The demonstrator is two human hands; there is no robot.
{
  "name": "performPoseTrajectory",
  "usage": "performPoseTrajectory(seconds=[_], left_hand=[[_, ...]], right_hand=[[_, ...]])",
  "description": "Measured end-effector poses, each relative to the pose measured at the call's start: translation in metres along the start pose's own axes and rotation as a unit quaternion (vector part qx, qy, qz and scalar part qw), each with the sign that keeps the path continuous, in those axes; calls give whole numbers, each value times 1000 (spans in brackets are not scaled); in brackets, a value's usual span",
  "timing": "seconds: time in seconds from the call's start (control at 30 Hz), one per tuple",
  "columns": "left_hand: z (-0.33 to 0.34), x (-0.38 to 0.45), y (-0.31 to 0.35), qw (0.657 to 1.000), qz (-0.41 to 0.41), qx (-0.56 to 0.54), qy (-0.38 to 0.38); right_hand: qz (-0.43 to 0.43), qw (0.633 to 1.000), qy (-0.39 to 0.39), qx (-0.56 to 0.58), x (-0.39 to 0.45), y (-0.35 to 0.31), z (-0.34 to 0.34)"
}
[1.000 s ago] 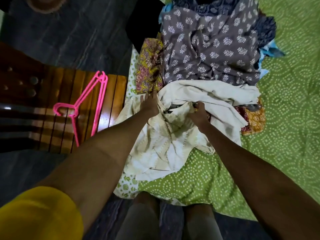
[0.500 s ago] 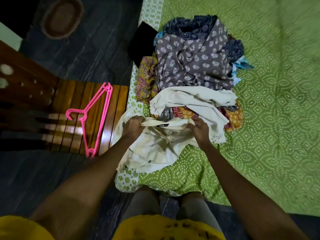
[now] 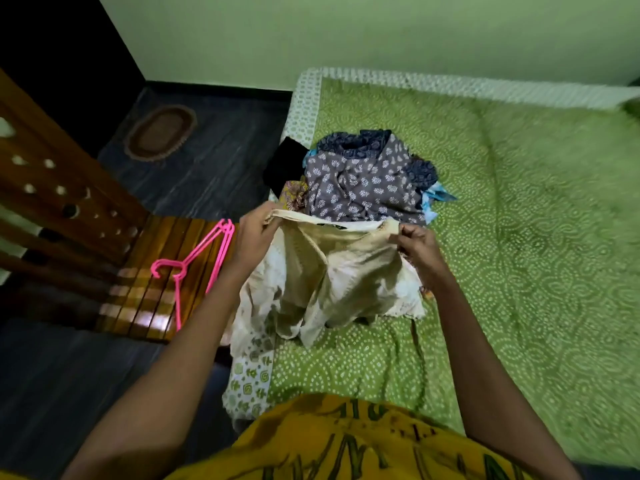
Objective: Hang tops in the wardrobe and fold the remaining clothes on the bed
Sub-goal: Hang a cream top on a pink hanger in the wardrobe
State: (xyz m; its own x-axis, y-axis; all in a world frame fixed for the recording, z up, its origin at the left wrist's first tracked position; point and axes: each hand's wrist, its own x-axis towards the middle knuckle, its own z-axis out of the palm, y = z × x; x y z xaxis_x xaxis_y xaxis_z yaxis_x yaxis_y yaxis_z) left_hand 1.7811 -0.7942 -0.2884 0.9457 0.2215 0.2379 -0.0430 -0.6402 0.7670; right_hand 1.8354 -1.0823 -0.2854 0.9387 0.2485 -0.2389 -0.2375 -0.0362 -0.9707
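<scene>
Above bed (image 3: 519,237), both hands grip cream top (image 3: 332,271); black label (image 3: 334,226) unreadable.

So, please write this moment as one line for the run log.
left hand: grips cream top | right hand: grips same | top: held up over bed | pink hanger: on wooden chair, untouched
</scene>
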Motion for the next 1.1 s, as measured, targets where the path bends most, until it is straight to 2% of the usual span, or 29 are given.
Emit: performPoseTrajectory(seconds=[0.07,0.2,0.27,0.37,0.5,0.63,0.73,0.8,0.87,1.0,1.1], left_hand=[[-6,12,12,1000,11,7,-6],[-14,37,14,987,-31,80,-137],[-16,42,9,981,-34,104,-161],[-15,44,4,992,-32,55,-110],[-11,52,18,996,-62,-57,-35],[-12,66,31,996,-45,-71,-2],[-12,75,36,997,-44,-69,13],[-10,76,37,997,-37,-67,-3],[-7,75,38,998,-19,-48,-21],[-5,79,41,1000,3,-22,-12],[-9,83,41,1000,-5,-19,18]], right_hand=[[-23,999,5,-47,-1,-11,-9],[-107,980,58,-158,-1,-21,-21],[-151,963,64,-212,-1,-24,-26],[-188,952,49,-236,-3,-31,-27],[-137,978,7,-157,-10,-38,-13],[-96,995,-31,-15,-16,-35,0],[-71,997,-15,0,-16,-32,7],[-79,995,-30,-43,-16,-30,9],[-103,984,-52,-133,-15,-30,11],[-150,911,-61,-381,-5,-27,12],[-185,881,-24,-434,1,-23,8]])
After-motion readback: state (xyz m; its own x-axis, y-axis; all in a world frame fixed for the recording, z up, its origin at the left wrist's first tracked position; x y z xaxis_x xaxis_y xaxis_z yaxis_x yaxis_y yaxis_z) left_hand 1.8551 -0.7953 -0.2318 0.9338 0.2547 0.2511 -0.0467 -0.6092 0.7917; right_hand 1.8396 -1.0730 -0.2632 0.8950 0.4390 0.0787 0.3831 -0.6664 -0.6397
